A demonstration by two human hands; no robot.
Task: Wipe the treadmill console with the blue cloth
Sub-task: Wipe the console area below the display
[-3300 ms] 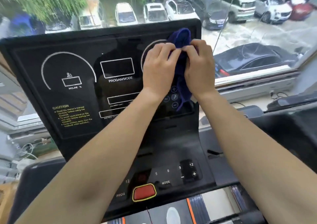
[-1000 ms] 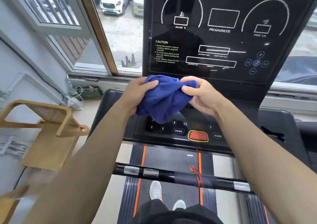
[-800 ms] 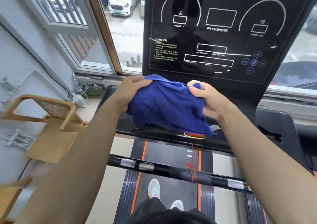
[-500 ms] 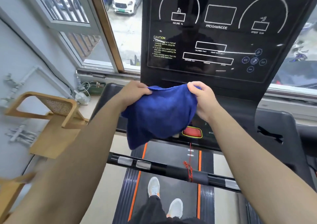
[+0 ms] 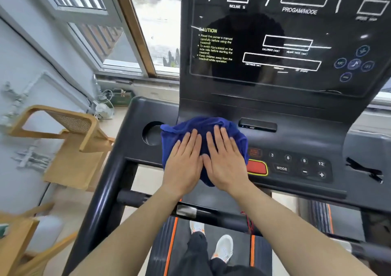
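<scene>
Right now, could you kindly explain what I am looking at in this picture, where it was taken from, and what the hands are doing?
The picture comes from a camera worn on a person's head, looking down at their own arms. The person stands on a treadmill, whose black console rises in front of them. Both hands, the left hand and the right hand, lie flat, side by side, on a blue cloth, pressing it onto the lower control panel. Nothing is gripped. Right of the cloth are a red button and numbered keys. A round cup holder sits left of it, and wooden chairs stand beside the treadmill.
</scene>
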